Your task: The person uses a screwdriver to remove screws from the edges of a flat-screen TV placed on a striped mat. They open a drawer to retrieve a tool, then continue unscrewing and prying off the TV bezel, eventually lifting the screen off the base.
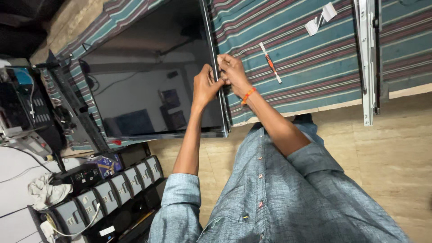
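**Both hands meet at the edge of a dark screen**

We look down on a person in a grey-blue shirt [279,198] leaning over a flat screen [148,76] that lies face up on a striped cloth [306,67]. The left hand [205,86] and the right hand [231,72] come together at the screen's edge, touching each other there. The left fingers [208,71] are curled together and pressed against the thin frame strip [215,67] that runs along that edge; we cannot tell whether they pinch it. The right fingers [225,60] are bent and closed over the same strip, just above the left ones; what they grip, if anything, is hidden. An orange band [248,95] circles the right wrist.

Just beyond the right fingers, on the cloth, lies a screwdriver [270,63] with an orange-and-white handle, near but not touching. Farther out from it rest two white ribbon cables [320,18], and well past those a long metal bracket [368,58] crosses the cloth.

On the far side of the left fingers, beyond the screen, we see a black frame piece [72,103]. Below the screen, a row of grey boxes [112,193] and a crumpled rag [45,191] sit well apart from both hands.
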